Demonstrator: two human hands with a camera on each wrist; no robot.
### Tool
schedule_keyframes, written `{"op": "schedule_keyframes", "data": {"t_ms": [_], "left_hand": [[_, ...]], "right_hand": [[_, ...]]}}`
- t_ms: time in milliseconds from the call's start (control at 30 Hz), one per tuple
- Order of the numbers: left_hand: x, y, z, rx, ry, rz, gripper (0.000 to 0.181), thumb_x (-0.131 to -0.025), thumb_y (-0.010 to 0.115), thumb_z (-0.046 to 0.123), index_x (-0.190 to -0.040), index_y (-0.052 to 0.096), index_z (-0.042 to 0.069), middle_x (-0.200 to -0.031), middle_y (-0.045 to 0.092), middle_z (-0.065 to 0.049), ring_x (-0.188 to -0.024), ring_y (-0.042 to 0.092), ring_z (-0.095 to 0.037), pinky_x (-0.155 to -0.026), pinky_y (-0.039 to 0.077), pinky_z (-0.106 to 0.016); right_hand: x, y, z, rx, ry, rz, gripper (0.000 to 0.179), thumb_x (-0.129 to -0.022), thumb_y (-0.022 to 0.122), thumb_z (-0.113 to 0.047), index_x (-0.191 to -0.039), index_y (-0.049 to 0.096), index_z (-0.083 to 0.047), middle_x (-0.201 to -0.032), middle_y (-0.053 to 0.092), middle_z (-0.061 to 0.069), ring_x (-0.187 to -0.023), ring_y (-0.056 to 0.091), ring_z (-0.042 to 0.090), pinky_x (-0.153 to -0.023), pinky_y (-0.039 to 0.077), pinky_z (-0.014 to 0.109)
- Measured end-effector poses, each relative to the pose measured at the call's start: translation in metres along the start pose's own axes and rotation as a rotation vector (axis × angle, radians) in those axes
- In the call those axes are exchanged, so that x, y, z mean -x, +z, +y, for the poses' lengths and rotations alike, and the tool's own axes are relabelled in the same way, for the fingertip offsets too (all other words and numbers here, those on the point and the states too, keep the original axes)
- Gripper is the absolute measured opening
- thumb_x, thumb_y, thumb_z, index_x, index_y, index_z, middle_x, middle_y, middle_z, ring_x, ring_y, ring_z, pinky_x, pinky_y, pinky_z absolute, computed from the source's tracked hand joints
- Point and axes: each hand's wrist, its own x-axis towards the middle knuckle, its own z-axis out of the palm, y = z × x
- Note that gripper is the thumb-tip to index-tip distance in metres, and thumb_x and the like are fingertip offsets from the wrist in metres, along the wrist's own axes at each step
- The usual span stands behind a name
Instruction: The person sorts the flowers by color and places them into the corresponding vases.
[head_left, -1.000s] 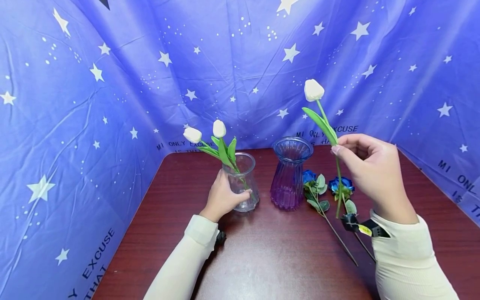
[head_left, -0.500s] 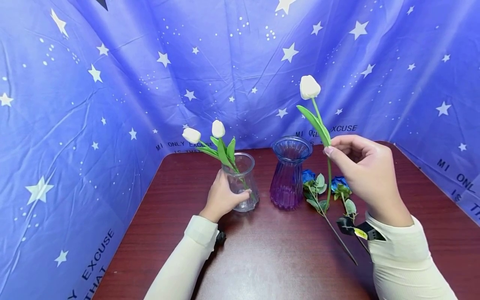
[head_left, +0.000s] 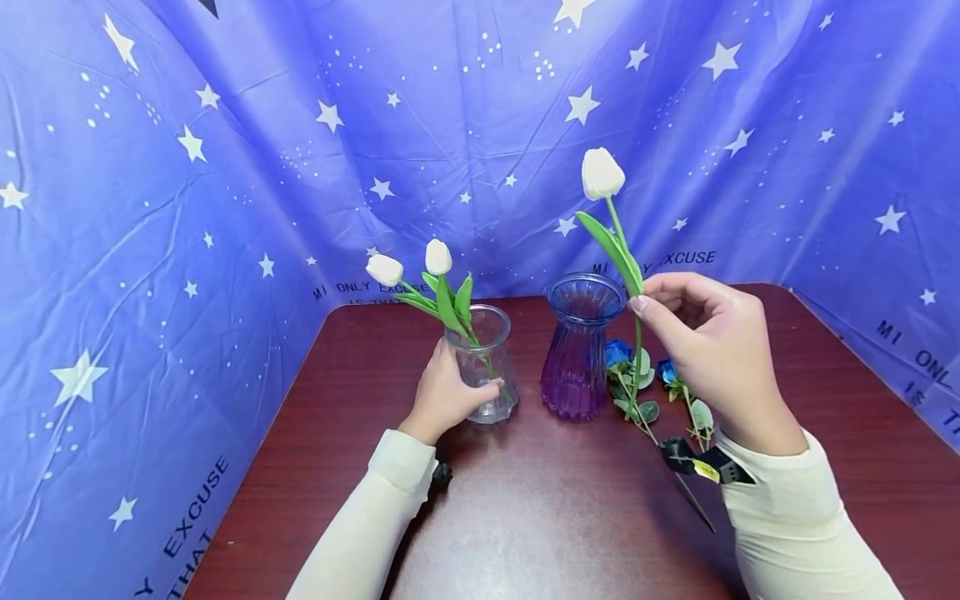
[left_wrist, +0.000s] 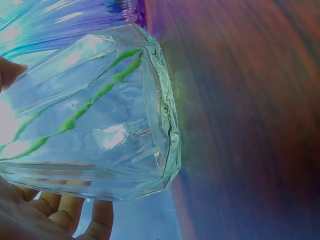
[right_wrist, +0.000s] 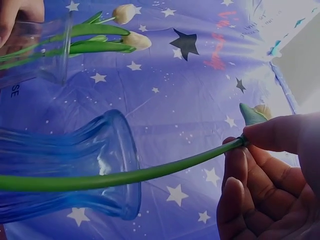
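My left hand [head_left: 444, 390] grips the clear glass vase [head_left: 491, 408] from its left side, thumb across the front. Two white tulips [head_left: 438, 257] lean left out of that vase, and their green stems [left_wrist: 90, 100] show through the glass in the left wrist view. Between thumb and fingertips, my right hand [head_left: 712, 350] pinches a third white tulip [head_left: 603, 174] by its stem below the leaf. This tulip stands upright in the air, its stem's lower end hanging to the right of the blue-purple glass vase [head_left: 573, 367]. In the right wrist view the stem [right_wrist: 165, 171] overlaps the blue vase's rim.
Two blue roses [head_left: 618, 353] with leafy stems lie on the dark red wooden table [head_left: 525, 517], right of the purple vase and partly behind the right hand. A blue star-printed cloth [head_left: 465, 125] surrounds the table at the back and sides.
My right hand has moved left with its tulip, closer to the blue-purple vase. The left hand and the clear vase have stayed in place.
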Motion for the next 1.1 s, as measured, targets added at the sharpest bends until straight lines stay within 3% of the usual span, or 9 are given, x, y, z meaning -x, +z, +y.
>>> {"op": "schedule_keyframes", "data": {"t_ms": [567, 1100], "left_hand": [[-0.001, 0.0, 0.002, 0.004, 0.002, -0.018, 0.096, -0.071, 0.086, 0.047, -0.151, 0.039, 0.024, -0.134, 0.055, 0.002, -0.12, 0.061, -0.024, -0.1, 0.053, -0.049], [-0.001, -0.001, 0.0, 0.009, -0.001, -0.016, 0.097, -0.071, 0.087, 0.048, -0.152, 0.038, 0.025, -0.134, 0.055, 0.002, -0.119, 0.061, -0.024, -0.099, 0.054, -0.049]], "right_hand": [[-0.003, 0.016, -0.019, -0.107, -0.026, -0.001, 0.011, -0.091, 0.079, -0.011, -0.101, 0.078, -0.006, -0.083, 0.075, -0.001, -0.067, 0.069, 0.012, -0.06, 0.054, 0.017], [-0.002, 0.025, -0.024, -0.158, -0.01, 0.008, 0.013, -0.091, 0.078, -0.011, -0.102, 0.077, -0.004, -0.084, 0.075, 0.0, -0.069, 0.068, 0.009, -0.06, 0.053, 0.018]]}}
